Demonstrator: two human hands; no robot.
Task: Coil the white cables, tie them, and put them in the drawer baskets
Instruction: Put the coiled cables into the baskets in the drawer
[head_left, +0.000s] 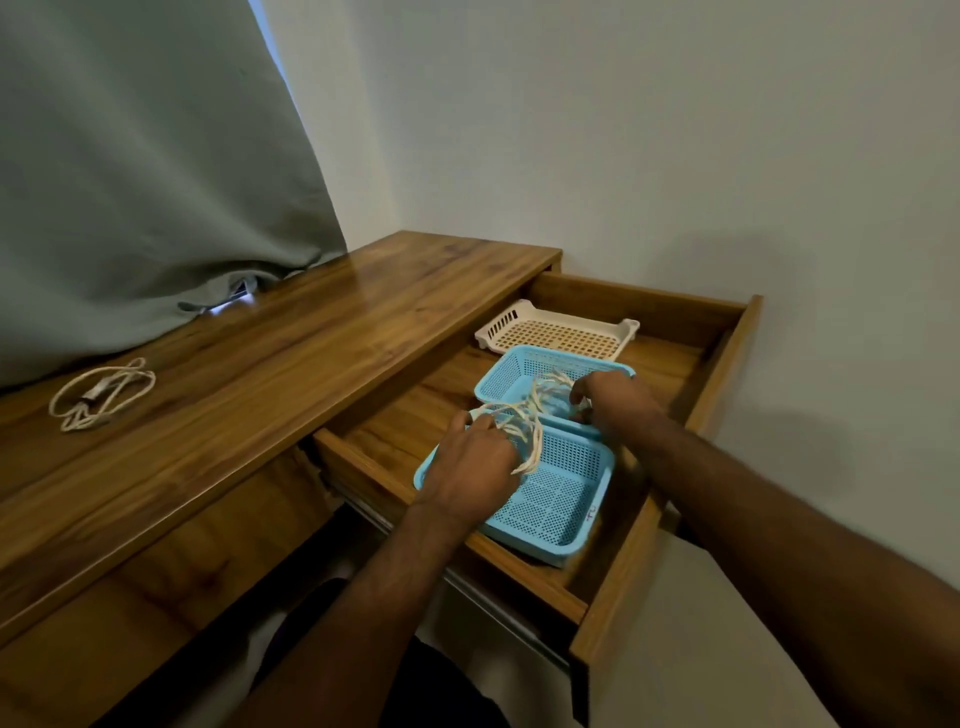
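dim, soft shadows (edges warped)

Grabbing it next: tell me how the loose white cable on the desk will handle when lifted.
The white cable lies in slack, uneven loops, so it will likely sag and uncoil when lifted. It looks thin, so probably light. The darker piece mid-loop may swing and pull one side down.
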